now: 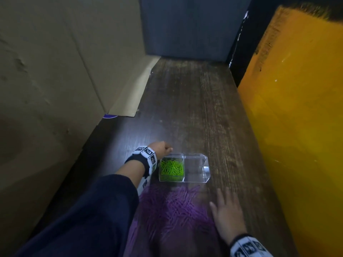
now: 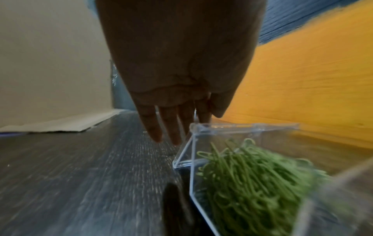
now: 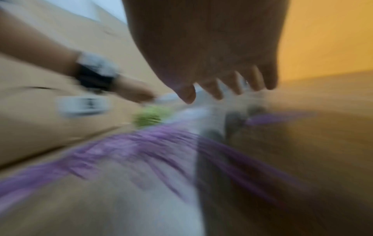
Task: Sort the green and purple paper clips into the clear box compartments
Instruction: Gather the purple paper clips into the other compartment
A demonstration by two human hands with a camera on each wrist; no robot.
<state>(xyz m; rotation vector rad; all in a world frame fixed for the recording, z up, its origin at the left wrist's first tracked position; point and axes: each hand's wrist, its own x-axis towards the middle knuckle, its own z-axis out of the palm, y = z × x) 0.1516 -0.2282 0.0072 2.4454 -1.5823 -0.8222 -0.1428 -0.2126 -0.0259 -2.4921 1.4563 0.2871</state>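
The right hand [image 1: 227,212] lies flat with fingers spread at the right edge of the purple paper clips [image 1: 174,206]. Just beyond its fingertips stands the clear box [image 1: 196,179]; green paper clips [image 1: 172,168] fill the left compartment. The left hand [image 1: 161,148], fingers straight, reaches past the box's far left corner. The wristband markings cannot be read.

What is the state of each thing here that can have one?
clear box: lid open, tipped back.
left compartment: filled with green paper clips.
right compartment: empty.
purple paper clips: loose pile on the table, unsorted.
left hand: fingers straight at the box's far left corner, holding nothing.
right hand: flat, open, beside the purple pile.
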